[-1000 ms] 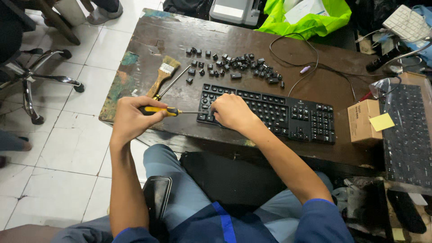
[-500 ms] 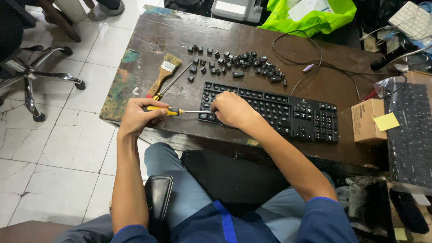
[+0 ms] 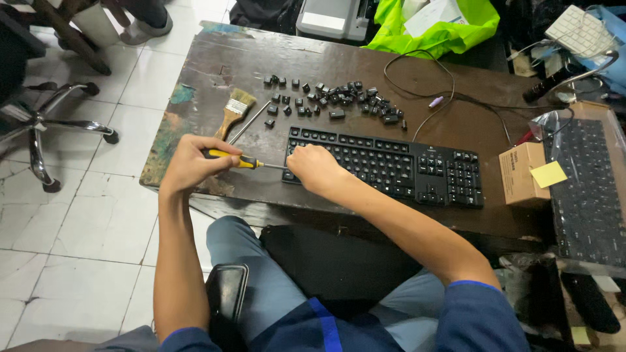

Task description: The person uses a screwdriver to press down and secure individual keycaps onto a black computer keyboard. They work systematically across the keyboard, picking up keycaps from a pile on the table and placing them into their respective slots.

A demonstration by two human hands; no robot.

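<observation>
The left hand [image 3: 190, 164] is closed around the yellow-and-black handle of a slim screwdriver [image 3: 242, 161], holding it nearly level so that its metal shaft points right toward the near left corner of the black full-size computer keyboard [image 3: 391, 166], which lies lengthwise on the worn dark wooden tabletop [image 3: 261, 62]. The right hand [image 3: 315, 168] rests on that same corner of the keyboard, its fingers curled down over the keys there; whether it pinches a key or only steadies the board cannot be told, because the fingertips are hidden. The screwdriver tip meets the keyboard just beside this hand, at the lowest row. Beyond the keyboard lies a loose scatter of small black keycaps [image 3: 336, 101], well apart from the hands, and the keyboard's far left rows appear to have gaps, so the work in hand looks like prying caps off one at a time, with most of the board not yet stripped. The next move calls for a shallow lever under a cap's edge, with the right hand holding the board flat and ready to catch the cap. A wooden-handled paintbrush with pale bristles [image 3: 233, 112] and a thin metal rod [image 3: 249, 122] lie just left of the keycaps.
</observation>
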